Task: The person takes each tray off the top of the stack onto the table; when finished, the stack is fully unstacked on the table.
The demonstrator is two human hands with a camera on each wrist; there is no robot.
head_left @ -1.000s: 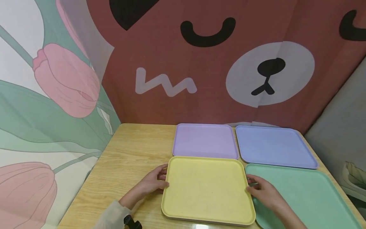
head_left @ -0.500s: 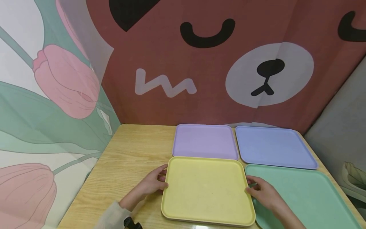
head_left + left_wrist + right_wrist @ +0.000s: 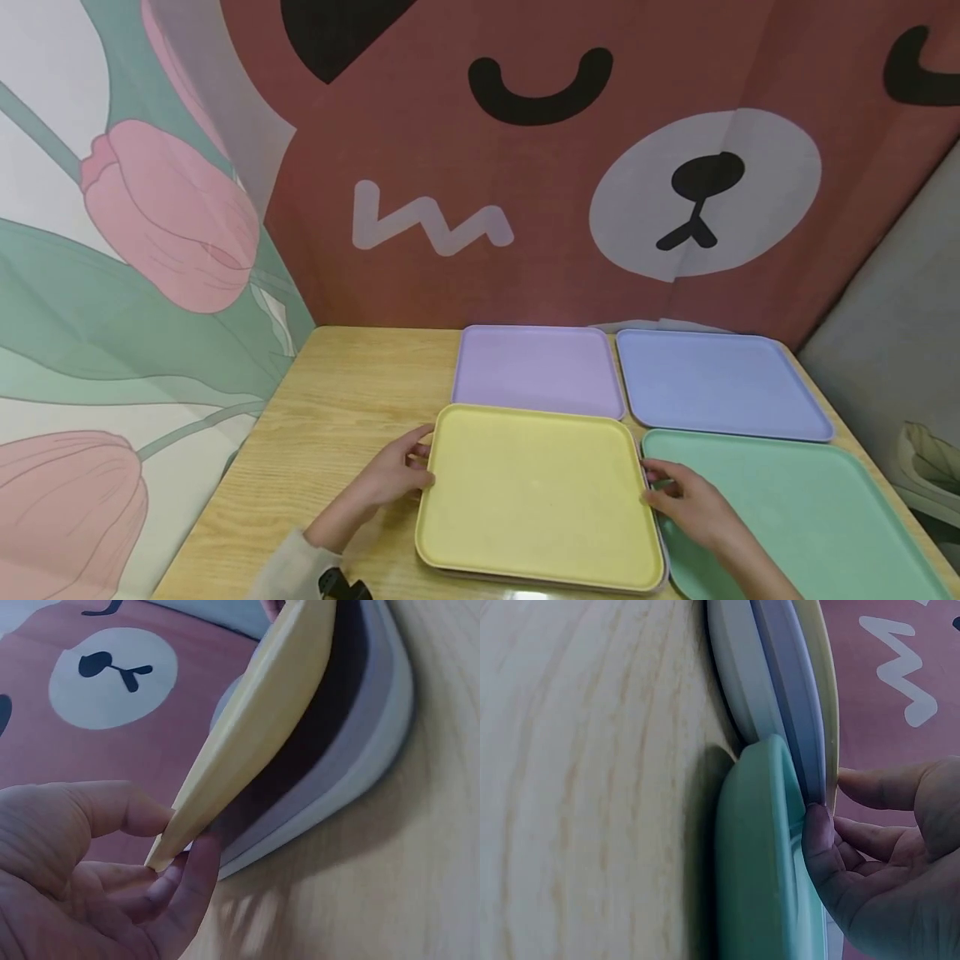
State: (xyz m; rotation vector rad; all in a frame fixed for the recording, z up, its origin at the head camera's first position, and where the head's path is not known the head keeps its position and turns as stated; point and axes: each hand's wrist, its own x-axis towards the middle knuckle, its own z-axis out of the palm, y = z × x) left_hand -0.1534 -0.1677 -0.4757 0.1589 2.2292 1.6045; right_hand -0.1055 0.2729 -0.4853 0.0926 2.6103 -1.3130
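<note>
A yellow tray (image 3: 536, 492) lies over a stack at the front of the table. My left hand (image 3: 390, 471) pinches its left edge, thumb on the rim and fingers underneath. In the left wrist view, a dark gap parts this edge from a lilac tray (image 3: 356, 739) and a pale tray (image 3: 405, 697) below. My right hand (image 3: 690, 500) pinches the opposite edge, its thumb at the yellow rim. In the right wrist view, one fingertip (image 3: 819, 829) touches the lower edge of the lilac tray, and the trays sit close together there.
A green tray (image 3: 795, 508) lies to the right, under my right hand. Behind are a purple tray (image 3: 536, 367) and a blue tray (image 3: 723, 385), near the bear-print backdrop (image 3: 420, 283). Bare wooden table (image 3: 330, 400) shows at the left.
The yellow tray has shifted slightly left, its left side rising off the stack, and a strip of the tray beneath now shows at its right edge. My left hand has moved left with it.
</note>
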